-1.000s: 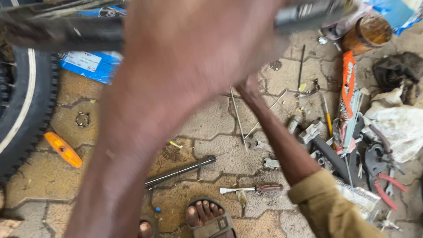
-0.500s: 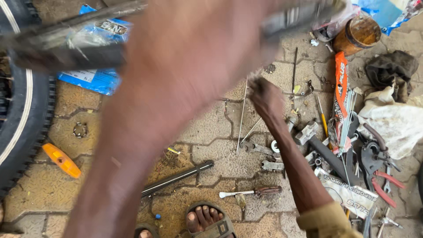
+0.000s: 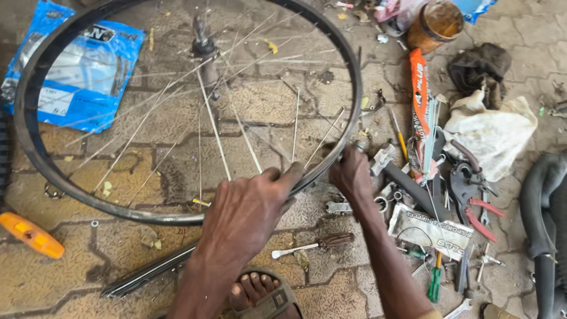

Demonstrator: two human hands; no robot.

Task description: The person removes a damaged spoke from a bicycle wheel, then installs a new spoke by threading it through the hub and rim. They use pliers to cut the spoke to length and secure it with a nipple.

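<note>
The left hand (image 3: pixel 251 204) is gripping the near edge of a bicycle wheel rim (image 3: pixel 35 147), its fingers curled over the dark metal and the fingertips (image 3: pixel 289 174) pressing on the inner side. Just beside it, the right hand (image 3: pixel 351 174) is closing around the same rim a little farther along; whether it is also pinching a spoke there cannot be told. The rim is lying tilted over the paving stones, stretching away from both hands, with thin spokes (image 3: pixel 212 127) running loosely to the hub (image 3: pixel 204 47) at the far side.

Directly below the hands a screwdriver (image 3: pixel 313 243) with a brown handle is lying on the ground, and a sandalled foot (image 3: pixel 260 292) is showing nearer still. Beyond the right hand a heap of tools is spreading out, red-handled pliers (image 3: pixel 472 198) among them. Past the rim on the left hand's side a blue plastic packet (image 3: pixel 77 77) is lying flat, and an orange reflector (image 3: pixel 29 234) is resting well apart.
</note>
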